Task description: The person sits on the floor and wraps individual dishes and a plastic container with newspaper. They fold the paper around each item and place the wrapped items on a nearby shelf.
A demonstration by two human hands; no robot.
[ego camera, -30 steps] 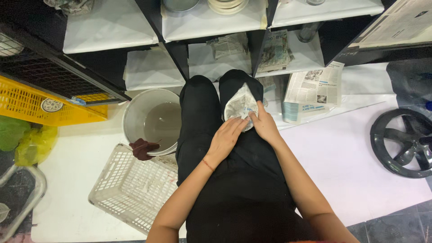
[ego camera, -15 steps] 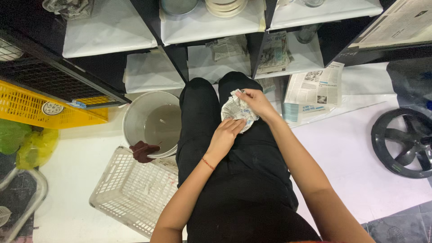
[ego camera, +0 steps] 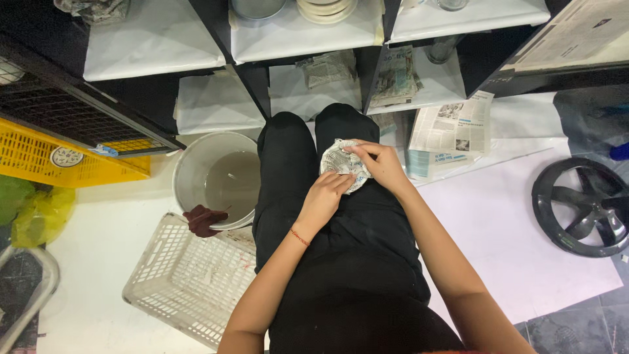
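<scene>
While the person sits with both legs in black trousers (ego camera: 341,262) stretched toward the shelves, a round bundle wrapped in newspaper (ego camera: 342,164) rests on the right thigh, just short of the knee. Both hands are closed on it: the left hand (ego camera: 325,196) presses against the near, lower side with its fingers curled onto the paper, and the right hand (ego camera: 380,167) covers the far right side, its fingertips pinching a fold of the wrapping at the top. What lies inside the paper cannot be made out, though the shape suggests something round and flat. A thin red thread circles the left wrist.

Left of the legs, on the white floor sheet (ego camera: 517,242), stands a white bucket (ego camera: 196,164) holding cloudy grey water, with a dark red rag (ego camera: 202,219) draped over its near rim. Just nearer than the bucket lies a white plastic basket (ego camera: 190,278), touching the left leg. A yellow crate (ego camera: 39,154) sits at the left edge under a black wire rack, and a green and yellow bag (ego camera: 29,213) lies below it.

Ahead, the black shelf unit (ego camera: 252,78) has white paper liners; more newspaper-wrapped pieces (ego camera: 396,78) sit in its lower compartments, and stacked plates (ego camera: 327,8) on the upper one. An open newspaper (ego camera: 452,128) lies on the floor right of the knees. A black fan guard (ego camera: 580,206) lies at the right edge.
</scene>
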